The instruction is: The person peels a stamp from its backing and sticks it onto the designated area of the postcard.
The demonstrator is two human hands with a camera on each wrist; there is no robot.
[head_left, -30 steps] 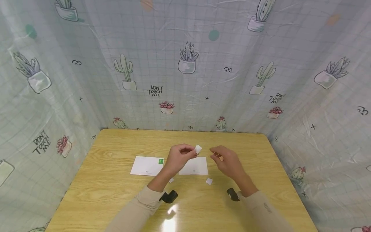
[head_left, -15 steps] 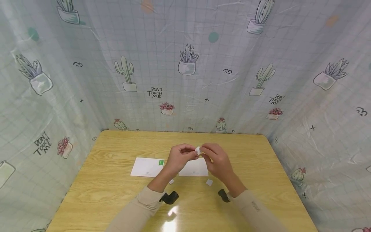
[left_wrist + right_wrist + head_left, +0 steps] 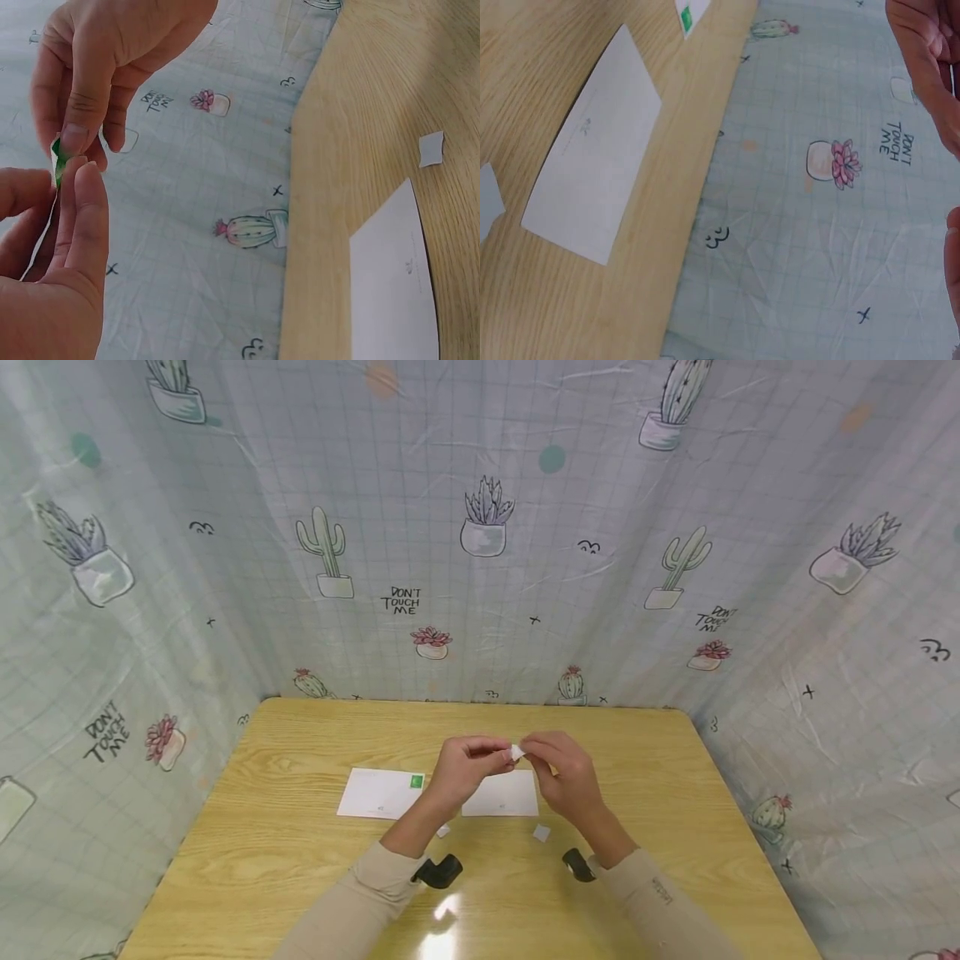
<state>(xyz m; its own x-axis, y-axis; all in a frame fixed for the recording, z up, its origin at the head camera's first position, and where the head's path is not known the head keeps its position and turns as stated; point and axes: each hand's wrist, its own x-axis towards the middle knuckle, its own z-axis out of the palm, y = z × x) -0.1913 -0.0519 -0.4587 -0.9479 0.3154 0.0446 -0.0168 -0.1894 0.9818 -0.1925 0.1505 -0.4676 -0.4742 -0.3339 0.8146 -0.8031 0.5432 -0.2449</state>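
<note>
Both hands meet above the table, around a small green stamp (image 3: 517, 752) whose white side faces the head camera. The left hand (image 3: 459, 774) pinches one side of it between thumb and fingers. At its other edge, the right hand (image 3: 567, 778) pinches with thumb and index finger. In the left wrist view the green face of the stamp (image 3: 60, 160) shows as a narrow curved strip, mostly covered by fingertips. Under the hands lies a white envelope (image 3: 501, 798). To its left is another envelope (image 3: 375, 793) bearing a green stamp (image 3: 417, 782) in its upper right corner.
Two small white paper pieces lie on the wooden table (image 3: 285, 852): one paper piece (image 3: 542, 833) in front of the middle envelope, another paper piece (image 3: 443, 831) beside the left forearm. A cactus-print curtain (image 3: 480, 602) hangs behind and at both sides.
The right hand has come in from the right and taken hold of the stamp's edge. The left hand has stayed nearly in place, while the stamp has turned slightly between the fingers.
</note>
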